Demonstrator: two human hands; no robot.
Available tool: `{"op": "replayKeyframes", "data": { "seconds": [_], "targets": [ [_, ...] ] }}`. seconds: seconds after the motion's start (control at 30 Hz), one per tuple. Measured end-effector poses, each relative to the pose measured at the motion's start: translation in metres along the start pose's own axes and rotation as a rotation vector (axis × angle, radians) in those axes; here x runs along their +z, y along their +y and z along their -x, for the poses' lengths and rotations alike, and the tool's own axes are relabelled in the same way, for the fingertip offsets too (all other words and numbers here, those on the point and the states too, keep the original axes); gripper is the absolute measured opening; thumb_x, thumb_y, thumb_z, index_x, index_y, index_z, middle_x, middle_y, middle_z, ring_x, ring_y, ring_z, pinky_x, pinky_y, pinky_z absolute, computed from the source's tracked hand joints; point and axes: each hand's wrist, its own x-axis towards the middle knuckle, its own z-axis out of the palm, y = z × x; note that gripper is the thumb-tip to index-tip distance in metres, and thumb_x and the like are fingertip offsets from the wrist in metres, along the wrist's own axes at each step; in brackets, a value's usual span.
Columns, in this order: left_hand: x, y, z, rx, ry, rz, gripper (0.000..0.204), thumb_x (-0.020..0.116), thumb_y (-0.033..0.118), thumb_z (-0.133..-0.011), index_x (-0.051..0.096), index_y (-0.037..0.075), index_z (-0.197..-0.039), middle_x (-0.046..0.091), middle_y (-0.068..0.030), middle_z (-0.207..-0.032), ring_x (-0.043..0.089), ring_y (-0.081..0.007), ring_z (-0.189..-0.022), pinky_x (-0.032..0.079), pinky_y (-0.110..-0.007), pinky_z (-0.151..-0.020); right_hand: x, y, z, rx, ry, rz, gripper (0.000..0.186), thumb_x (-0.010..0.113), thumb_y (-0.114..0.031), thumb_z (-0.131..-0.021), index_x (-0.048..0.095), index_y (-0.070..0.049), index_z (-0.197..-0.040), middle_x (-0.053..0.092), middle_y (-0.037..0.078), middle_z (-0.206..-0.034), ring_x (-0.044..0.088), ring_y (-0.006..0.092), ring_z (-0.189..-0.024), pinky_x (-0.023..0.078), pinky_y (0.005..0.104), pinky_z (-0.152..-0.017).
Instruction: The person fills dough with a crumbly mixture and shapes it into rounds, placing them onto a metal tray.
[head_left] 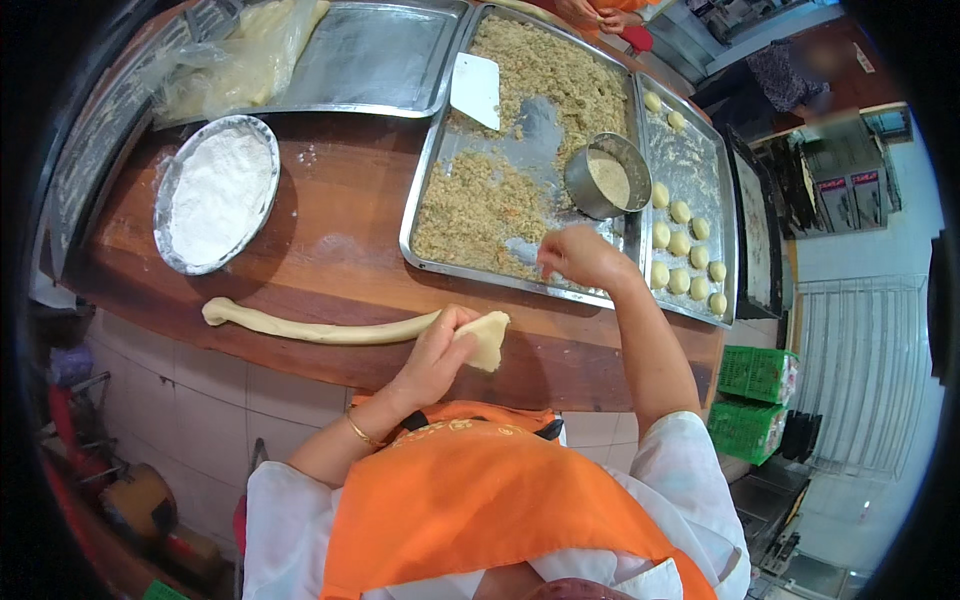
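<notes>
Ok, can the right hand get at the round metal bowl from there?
Likely yes: the right hand is close to the metal bowl, with nothing visible between them; whether the hand's grip is empty is unclear.

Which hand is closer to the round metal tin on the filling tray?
The right hand: it is at the near edge of the filling tray, close below the round metal tin in the picture. The left hand, holding flattened dough, is farther off, lower left.
</notes>
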Motion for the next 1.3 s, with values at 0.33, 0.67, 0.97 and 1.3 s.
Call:
{"op": "replayKeyframes", "data": {
  "seconds": [0.33,0.67,0.97,1.3],
  "targets": [
    [-0.01,-0.008,0.0,-0.056,0.088,0.123,0.017,0.05,0.015,-0.099,0.05,0.0,-0.106,0.057,-0.0055,-0.093,0.049,-0.0099,-0.085,0.044,-0.029,-0.077,0.047,-0.008,-0.019,-0.346,0.153,-0.326,0.028,0.056,0.009,-0.083,0.071,0.0,-0.106,0.069,0.015,-0.114,0.066,0.0281,-0.103,0.05,0.0359,-0.091],
    [-0.02,-0.006,0.001,-0.018,0.16,0.097,0.018,0.051,0.017,-0.099,0.05,0.0,-0.106,0.058,-0.0065,-0.093,0.05,-0.0109,-0.087,0.044,-0.029,-0.078,0.034,-0.039,-0.008,-0.432,-0.004,-0.173,0.044,0.049,0.013,-0.076,0.067,0.0,-0.113,0.063,0.017,-0.111,0.059,0.0338,-0.111,0.047,0.0386,-0.097],
    [-0.022,0.012,0.009,0.0,0.164,0.115,0.018,0.049,0.015,-0.1,0.051,-0.001,-0.107,0.057,-0.0053,-0.097,0.049,-0.0095,-0.087,0.044,-0.028,-0.079,0.043,-0.062,-0.026,-0.433,0.319,-0.304,0.047,0.048,0.014,-0.077,0.069,-0.003,-0.115,0.066,0.016,-0.111,0.062,0.0336,-0.105,0.049,0.0373,-0.095],
    [-0.024,0.017,0.011,-0.018,0.2,0.157,0.016,0.049,0.014,-0.099,0.05,0.0,-0.107,0.056,-0.0039,-0.094,0.048,-0.0095,-0.085,0.042,-0.027,-0.077,0.066,-0.078,-0.066,-0.564,0.196,-0.237,0.028,0.056,0.008,-0.081,0.068,-0.004,-0.104,0.065,0.016,-0.099,0.063,0.0358,-0.092,0.051,0.0415,-0.082]
  ]
}}
